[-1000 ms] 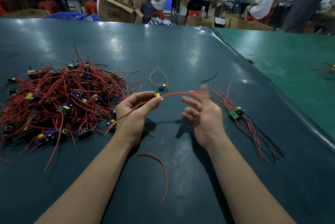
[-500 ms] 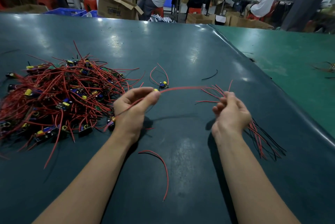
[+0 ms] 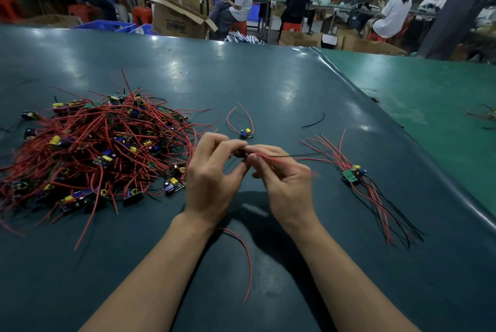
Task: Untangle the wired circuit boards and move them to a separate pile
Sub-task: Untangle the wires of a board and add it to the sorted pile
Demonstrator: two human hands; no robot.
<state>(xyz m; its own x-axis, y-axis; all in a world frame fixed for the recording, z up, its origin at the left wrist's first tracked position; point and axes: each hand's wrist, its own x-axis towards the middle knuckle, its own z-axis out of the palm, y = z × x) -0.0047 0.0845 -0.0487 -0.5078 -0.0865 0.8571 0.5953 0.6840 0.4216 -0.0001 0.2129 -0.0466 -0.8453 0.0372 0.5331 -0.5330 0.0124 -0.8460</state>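
Both hands meet mid-table: the left hand (image 3: 212, 173) and right hand (image 3: 281, 178) pinch a mostly hidden circuit board (image 3: 239, 153) whose red wire (image 3: 300, 159) blurs rightward toward the separate pile (image 3: 357, 178). The tangled pile (image 3: 94, 149) lies left, cut off at the edge.

A single wide-angle camera on the person's head looks forward and down, close over both hands, left hand (image 3: 212, 178) and right hand (image 3: 287, 184), the workshop beyond them.
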